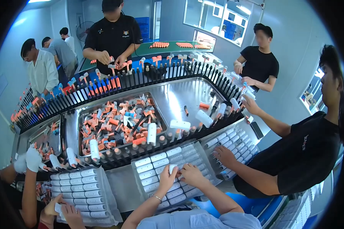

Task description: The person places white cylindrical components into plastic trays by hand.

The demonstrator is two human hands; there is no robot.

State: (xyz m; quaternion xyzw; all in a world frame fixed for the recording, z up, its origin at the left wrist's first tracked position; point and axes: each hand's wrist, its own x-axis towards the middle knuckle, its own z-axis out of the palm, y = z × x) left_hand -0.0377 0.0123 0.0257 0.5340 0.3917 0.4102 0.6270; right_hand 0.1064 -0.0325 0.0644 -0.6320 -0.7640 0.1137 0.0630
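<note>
Over a clear plastic tray [197, 159], my left hand [167, 179] is closed around a small white plastic shell [173, 168]. My right hand [191, 174] is right beside it, fingers curled in toward the shell; whether something small is between them is hidden. Rows of similar white oblong shells [159, 164] fill the left part of the tray below. Beyond the tray runs a line of dark posts, one carrying an upright white shell [151, 133].
A metal tray [161, 114] behind the posts holds a heap of orange and grey parts [118, 124]. A co-worker's hand [223, 155] rests over another shell tray at right. Gloved hands [33, 159] work at left, above a third tray [107, 191]. Other people stand around the line.
</note>
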